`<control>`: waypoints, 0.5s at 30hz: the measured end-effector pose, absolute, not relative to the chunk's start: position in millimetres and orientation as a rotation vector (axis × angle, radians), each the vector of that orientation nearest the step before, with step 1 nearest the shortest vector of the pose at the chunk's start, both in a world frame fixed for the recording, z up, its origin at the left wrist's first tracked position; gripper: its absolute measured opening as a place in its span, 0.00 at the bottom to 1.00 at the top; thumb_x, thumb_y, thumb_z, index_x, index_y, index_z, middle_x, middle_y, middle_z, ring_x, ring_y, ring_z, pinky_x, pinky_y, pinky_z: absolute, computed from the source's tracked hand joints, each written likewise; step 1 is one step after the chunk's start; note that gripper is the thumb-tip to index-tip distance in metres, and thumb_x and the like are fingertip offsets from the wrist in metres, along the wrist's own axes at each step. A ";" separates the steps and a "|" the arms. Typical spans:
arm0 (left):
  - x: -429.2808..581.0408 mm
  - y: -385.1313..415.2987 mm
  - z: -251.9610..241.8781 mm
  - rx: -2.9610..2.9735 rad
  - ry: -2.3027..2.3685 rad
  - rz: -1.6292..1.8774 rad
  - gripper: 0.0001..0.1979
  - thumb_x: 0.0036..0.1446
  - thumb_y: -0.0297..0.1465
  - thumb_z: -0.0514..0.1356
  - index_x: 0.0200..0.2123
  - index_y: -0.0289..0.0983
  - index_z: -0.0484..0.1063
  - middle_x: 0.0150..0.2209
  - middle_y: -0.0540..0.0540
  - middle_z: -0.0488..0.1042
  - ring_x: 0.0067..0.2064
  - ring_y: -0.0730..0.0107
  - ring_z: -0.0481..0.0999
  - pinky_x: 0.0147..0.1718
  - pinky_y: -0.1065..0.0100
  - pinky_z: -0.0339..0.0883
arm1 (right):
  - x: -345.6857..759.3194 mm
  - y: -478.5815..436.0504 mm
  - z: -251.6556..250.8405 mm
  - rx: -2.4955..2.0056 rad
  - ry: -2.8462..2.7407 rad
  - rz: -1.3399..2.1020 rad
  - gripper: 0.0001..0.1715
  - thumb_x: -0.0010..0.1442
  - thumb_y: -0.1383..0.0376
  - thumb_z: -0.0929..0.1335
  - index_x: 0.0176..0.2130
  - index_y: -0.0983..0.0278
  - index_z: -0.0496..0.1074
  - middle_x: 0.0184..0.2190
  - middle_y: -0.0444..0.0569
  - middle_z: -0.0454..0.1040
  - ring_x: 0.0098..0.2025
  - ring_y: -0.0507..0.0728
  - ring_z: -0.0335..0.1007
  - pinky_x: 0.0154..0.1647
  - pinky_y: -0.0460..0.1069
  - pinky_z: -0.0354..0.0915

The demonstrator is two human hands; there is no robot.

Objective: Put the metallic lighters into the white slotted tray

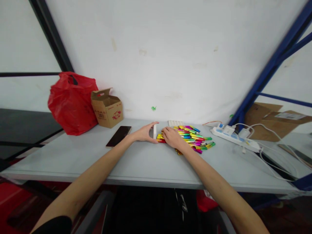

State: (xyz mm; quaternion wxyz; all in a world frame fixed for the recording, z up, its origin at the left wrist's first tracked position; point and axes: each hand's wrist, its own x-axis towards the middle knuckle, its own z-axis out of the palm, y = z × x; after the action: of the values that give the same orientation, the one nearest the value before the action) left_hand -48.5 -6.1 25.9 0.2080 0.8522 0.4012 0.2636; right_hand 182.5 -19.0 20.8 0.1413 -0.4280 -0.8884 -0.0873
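My left hand (pixel 143 132) is closed round a small white open-sided box (pixel 155 131), thumb at its near side and fingers at its far side. Shiny metallic slim tubes (pixel 192 138) in gold, green, magenta and blue lie in a loose heap on the table to the right. My right hand (pixel 170 136) rests at the left edge of that heap, its fingers bent down over several tubes (pixel 160 136) whose ends point at the box. Whether those ends reach inside the box is hard to make out. A white ridged tray (pixel 175 123) lies behind the heap.
On the grey table (pixel 146 165), a dark phone (pixel 119 136) lies left of my hands. Behind it stand an open cardboard box (pixel 107 109) and a red plastic bag (pixel 73 104). A white power strip (pixel 235 139) with plugs and cables lies right, near more cardboard (pixel 270 122).
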 end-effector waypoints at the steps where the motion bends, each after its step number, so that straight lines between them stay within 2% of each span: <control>1: -44.8 -6.7 23.9 2.379 1.105 0.748 0.61 0.38 0.50 0.75 0.71 0.42 0.51 0.68 0.39 0.62 0.64 0.49 0.68 0.63 0.56 0.61 | 181.9 -18.6 21.2 -1.207 -2.558 -0.236 0.18 0.74 0.64 0.55 0.53 0.65 0.68 0.51 0.56 0.74 0.54 0.60 0.68 0.58 0.54 0.59; 7: -32.6 -5.0 11.8 2.409 1.075 0.776 0.61 0.39 0.51 0.74 0.71 0.40 0.50 0.67 0.37 0.64 0.62 0.49 0.70 0.62 0.55 0.62 | 175.5 -24.4 15.7 -1.127 -2.658 -0.341 0.17 0.74 0.62 0.57 0.51 0.67 0.69 0.48 0.57 0.74 0.51 0.62 0.68 0.55 0.55 0.61; 11: -34.7 -2.0 9.0 2.420 1.071 0.792 0.61 0.39 0.50 0.75 0.71 0.40 0.50 0.68 0.36 0.62 0.63 0.49 0.69 0.63 0.55 0.61 | 173.5 -28.5 9.2 -1.098 -2.657 -0.539 0.19 0.74 0.62 0.56 0.52 0.67 0.70 0.52 0.60 0.72 0.54 0.66 0.65 0.56 0.59 0.59; 15: -36.7 -1.3 12.6 2.435 1.074 0.762 0.60 0.39 0.49 0.75 0.71 0.40 0.51 0.67 0.36 0.62 0.63 0.49 0.69 0.62 0.55 0.61 | 173.1 -27.9 6.6 -1.088 -2.656 -0.571 0.20 0.74 0.62 0.55 0.52 0.67 0.70 0.53 0.60 0.72 0.54 0.65 0.65 0.56 0.59 0.58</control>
State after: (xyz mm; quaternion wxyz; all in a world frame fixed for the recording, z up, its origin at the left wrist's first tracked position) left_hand -36.7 -1.3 12.6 0.1855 0.8644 0.3811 0.2706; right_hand 173.1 -27.9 6.6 0.1075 -0.3696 -0.9023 -0.1939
